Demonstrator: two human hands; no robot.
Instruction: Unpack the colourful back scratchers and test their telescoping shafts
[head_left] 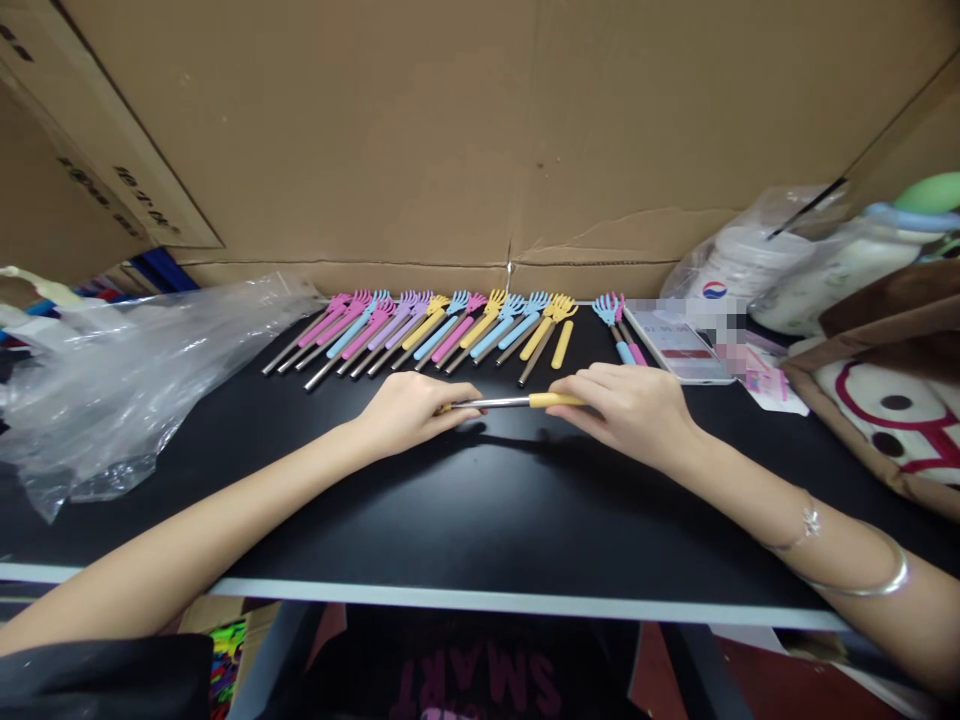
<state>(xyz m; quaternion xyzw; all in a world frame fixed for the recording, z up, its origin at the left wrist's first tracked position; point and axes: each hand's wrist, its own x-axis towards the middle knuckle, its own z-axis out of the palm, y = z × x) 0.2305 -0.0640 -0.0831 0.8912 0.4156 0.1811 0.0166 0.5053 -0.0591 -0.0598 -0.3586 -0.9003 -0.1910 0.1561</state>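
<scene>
Between my hands, above the black tabletop, lies a back scratcher (504,402) with a metal rod and a yellow handle, held roughly level. My left hand (416,412) is closed round its left end, hiding the head. The yellow handle is pinched in my right hand (626,410). Behind them rests a row of back scratchers (420,330) with hand-shaped heads in pink, blue, purple and yellow. A loose yellow handle (562,345) lies at that row's right end. Farther right are a blue back scratcher (607,315) and a pink one side by side.
A clear plastic bag (135,370) covers the table's left side. At right stand a phone (679,345), a lidded cup (750,260) in a plastic bag, a bottle (847,260) and a brown-edged bag (892,390). A cardboard wall (420,130) rises behind the table (465,520).
</scene>
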